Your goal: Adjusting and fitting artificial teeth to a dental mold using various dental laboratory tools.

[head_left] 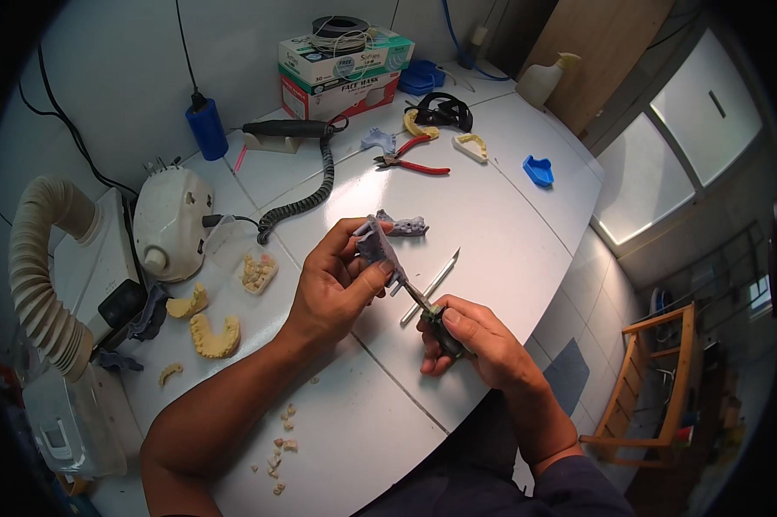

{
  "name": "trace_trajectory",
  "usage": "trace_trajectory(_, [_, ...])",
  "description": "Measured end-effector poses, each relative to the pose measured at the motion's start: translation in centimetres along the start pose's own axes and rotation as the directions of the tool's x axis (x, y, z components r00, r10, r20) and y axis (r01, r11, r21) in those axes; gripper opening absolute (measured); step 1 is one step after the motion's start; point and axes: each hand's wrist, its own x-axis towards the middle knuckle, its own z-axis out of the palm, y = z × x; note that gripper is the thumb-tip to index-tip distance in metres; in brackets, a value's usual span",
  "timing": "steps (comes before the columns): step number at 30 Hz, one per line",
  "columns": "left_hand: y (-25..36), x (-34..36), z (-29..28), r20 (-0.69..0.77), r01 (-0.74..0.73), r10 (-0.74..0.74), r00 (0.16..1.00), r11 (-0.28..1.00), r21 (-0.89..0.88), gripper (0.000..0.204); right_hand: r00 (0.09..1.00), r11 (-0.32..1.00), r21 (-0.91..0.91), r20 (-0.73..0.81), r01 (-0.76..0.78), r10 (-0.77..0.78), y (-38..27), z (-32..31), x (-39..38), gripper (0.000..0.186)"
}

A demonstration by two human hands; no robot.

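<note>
Left hand (337,280) clamps a lumpy grey dental cast (376,246) while right hand (475,336) grips a dark-handled slim metal tool (430,312) above the glossy white worktop (492,215).

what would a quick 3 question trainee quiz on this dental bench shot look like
1. True or false: the left hand holds a grey dental model.
2. Which tool does the right hand grip? A red-handled pliers B dark-handled knife C spray bottle
3. Fill in: the yellow plaster casts lie to the person's ____ on the white table.

Key: 1 true. 2 B, the dark-handled knife, its blade against the model; the pliers lie untouched further back. 3 left.
</note>
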Motion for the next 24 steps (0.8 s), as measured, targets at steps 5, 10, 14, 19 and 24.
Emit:
trace_trajectory(5, [0.16,0.00,-0.02,0.003,0.016,-0.016,1.000,1.000,0.014,0.043,1.000,1.000,-0.013,0.000,-0.009,0.009,-0.09,-0.01,0.00,0.047])
trace_trajectory(10, [-0.07,0.08,-0.01,0.004,0.001,-0.001,1.000,1.000,0.008,0.044,1.000,1.000,-0.006,-0.001,-0.020,0.020,-0.17,0.10,0.03,0.046])
trace_trajectory(14, [0.00,0.06,-0.11,0.011,0.017,-0.017,1.000,1.000,0.023,0.044,1.000,1.000,0.012,0.008,-0.015,0.015,-0.22,0.21,0.01,0.045])
trace_trajectory(19, [-0.09,0.10,-0.07,0.013,0.012,-0.012,1.000,1.000,0.019,0.044,0.999,0.999,0.009,-0.012,-0.035,0.035,-0.34,0.33,-0.07,0.043])
trace_trajectory(24, [-0.24,0.17,-0.24,0.020,0.008,-0.009,1.000,1.000,0.021,0.045,0.999,0.999,-0.007,0.001,-0.036,0.036,-0.32,0.23,0.13,0.043])
